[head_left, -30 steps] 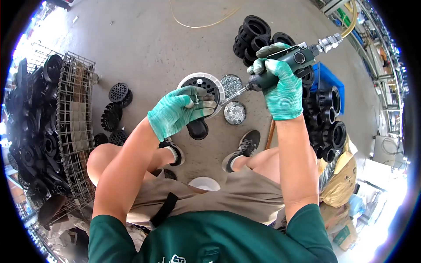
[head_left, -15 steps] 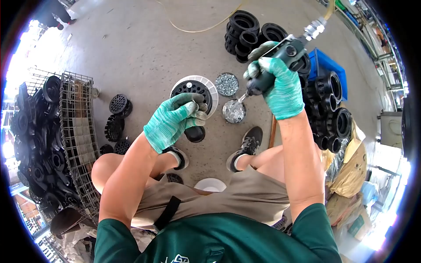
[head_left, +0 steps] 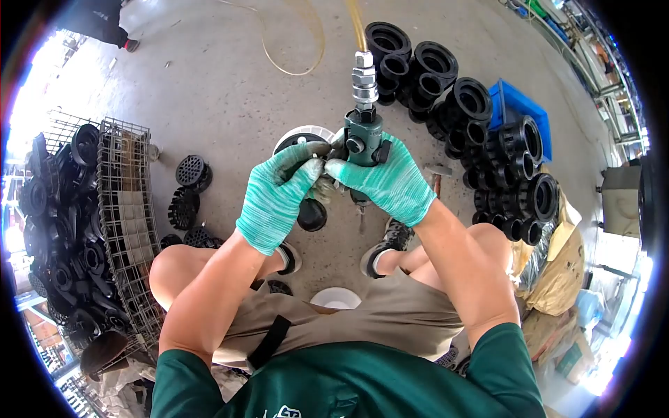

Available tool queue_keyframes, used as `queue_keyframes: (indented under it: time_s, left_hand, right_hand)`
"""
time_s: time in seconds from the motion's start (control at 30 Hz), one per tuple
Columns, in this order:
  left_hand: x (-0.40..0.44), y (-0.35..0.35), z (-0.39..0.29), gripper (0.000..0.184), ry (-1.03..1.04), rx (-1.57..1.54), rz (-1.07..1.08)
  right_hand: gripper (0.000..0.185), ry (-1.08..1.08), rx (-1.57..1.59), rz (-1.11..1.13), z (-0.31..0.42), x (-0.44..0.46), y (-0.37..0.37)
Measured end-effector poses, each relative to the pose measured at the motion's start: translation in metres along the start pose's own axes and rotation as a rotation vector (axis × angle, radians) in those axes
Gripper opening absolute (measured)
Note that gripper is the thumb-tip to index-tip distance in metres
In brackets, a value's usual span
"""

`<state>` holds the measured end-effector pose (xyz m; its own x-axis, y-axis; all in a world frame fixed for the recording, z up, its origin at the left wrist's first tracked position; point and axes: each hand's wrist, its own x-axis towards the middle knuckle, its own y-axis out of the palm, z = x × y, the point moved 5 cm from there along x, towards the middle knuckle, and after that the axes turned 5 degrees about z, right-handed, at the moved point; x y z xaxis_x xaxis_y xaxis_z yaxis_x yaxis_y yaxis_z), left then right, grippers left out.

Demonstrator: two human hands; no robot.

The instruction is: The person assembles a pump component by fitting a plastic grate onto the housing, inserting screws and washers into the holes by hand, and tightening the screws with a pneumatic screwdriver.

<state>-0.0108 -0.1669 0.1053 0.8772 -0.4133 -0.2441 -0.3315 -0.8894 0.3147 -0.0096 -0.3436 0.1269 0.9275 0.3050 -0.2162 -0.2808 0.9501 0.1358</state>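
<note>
My right hand (head_left: pixel 391 182), in a green-and-white glove, grips a dark green air screwdriver (head_left: pixel 364 139), held upright with its hose fitting at the top. A thin bit points down below it, partly hidden by the hand. My left hand (head_left: pixel 275 202), gloved alike, is pinched close against the right fingertips. Something small shows at its fingertips, too small to name. Beneath the hands, a black round slotted part (head_left: pixel 289 141) sits on a white round stand (head_left: pixel 306 130), mostly covered. A black rounded knob (head_left: pixel 312 214) shows below the left hand.
Stacks of black ring-shaped parts (head_left: pixel 470 101) stand at right, beside a blue bin (head_left: pixel 533 115). At left are black slotted discs (head_left: pixel 191 171) and a wire cage (head_left: pixel 125 202) near piled black parts (head_left: pixel 63 237). A hammer (head_left: pixel 437 171) and white bowl (head_left: pixel 336 297) are near my feet. Another person's leg (head_left: pixel 97 24) shows.
My right hand has brought the air screwdriver left and turned it upright, beside my left hand. The two dishes of small metal pieces are now hidden. My left hand stays pinched.
</note>
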Motion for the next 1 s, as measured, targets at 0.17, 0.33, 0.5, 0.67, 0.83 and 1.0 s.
queue_keyframes:
  time_s: [0.17, 0.33, 0.5, 0.67, 0.83, 1.0]
  left_hand:
    - [-0.001, -0.001, 0.004, 0.031, 0.062, 0.216, -0.063]
    - [-0.002, -0.002, 0.007, 0.028, 0.093, 0.353, -0.071]
    - [0.001, -0.007, 0.013, 0.03, 0.09, 0.367, -0.093]
    - [-0.001, -0.007, 0.011, 0.029, 0.072, 0.443, -0.102]
    - [-0.001, -0.013, 0.009, 0.026, 0.081, 0.511, -0.102]
    - [-0.002, -0.007, 0.009, 0.025, 0.151, 0.589, -0.102]
  right_hand:
    - [0.033, -0.064, 0.007, -0.075, -0.013, 0.004, 0.005]
    - [0.034, -0.026, -0.06, -0.102, -0.024, 0.009, 0.004]
    - [0.047, 0.022, -0.138, -0.028, -0.019, 0.01, 0.007]
    - [0.034, 0.027, -0.11, -0.058, -0.02, 0.01, 0.009]
    - [0.028, 0.023, -0.111, -0.075, -0.024, 0.016, -0.006]
    - [0.028, 0.127, 0.015, -0.046, -0.025, 0.015, -0.004]
